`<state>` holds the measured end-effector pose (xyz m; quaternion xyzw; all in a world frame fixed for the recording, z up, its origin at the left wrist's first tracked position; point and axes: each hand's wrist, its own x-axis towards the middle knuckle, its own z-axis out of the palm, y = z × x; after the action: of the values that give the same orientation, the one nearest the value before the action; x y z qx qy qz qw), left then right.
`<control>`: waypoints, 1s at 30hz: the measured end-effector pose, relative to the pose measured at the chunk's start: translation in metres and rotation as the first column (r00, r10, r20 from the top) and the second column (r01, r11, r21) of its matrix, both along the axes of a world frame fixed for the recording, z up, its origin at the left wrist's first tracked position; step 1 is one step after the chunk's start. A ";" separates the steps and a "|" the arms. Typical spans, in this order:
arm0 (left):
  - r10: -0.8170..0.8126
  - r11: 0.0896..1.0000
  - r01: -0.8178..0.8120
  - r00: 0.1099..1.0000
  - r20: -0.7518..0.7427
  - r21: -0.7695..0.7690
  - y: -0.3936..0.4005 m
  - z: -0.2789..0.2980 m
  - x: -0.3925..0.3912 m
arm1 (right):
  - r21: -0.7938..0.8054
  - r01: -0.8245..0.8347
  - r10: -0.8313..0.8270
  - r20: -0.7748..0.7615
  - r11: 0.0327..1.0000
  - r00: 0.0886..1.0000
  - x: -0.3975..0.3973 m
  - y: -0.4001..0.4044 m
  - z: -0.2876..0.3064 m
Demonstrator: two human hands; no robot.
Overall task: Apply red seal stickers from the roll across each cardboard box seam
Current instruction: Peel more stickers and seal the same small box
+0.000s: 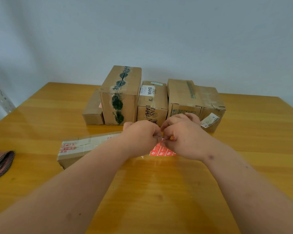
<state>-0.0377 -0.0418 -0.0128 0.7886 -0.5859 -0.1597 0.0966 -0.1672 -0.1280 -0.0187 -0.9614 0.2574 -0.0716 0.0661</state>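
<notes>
The roll of red seal stickers [161, 151] sits between my two hands at the table's middle, mostly hidden by them. My left hand [140, 138] and my right hand [181, 139] meet above it, fingers curled, both pinching at the sticker strip's white edge. A long flat cardboard box [78, 149] lies on the table under my left forearm, with red-printed tape along its top. Behind stand a tall box with green-printed tape [120, 95], a "BAHA" box [151, 103], a wide crumpled box [196, 102] and a small low box [92, 110].
The yellow wooden table [159, 191] runs up to a pale wall. A dark woven cloth [0, 163] lies at the left edge. A white perforated metal post [2, 97] leans at the far left.
</notes>
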 end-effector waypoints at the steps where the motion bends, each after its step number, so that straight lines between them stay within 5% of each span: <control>1: 0.001 1.000 -0.001 1.000 -0.015 0.001 0.000 0.000 0.001 | 0.005 -0.006 0.006 0.010 1.000 1.000 0.000 0.000 0.000; 30: 0.005 1.000 -0.013 0.960 -0.282 -0.025 -0.007 0.002 0.016 | -0.050 -0.107 0.114 0.170 0.993 0.979 0.004 -0.011 -0.013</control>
<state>-0.0214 -0.0486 -0.0110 0.7593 -0.5646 -0.2619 0.1902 -0.1632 -0.1393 -0.0319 -0.9655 0.1956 -0.1558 0.0723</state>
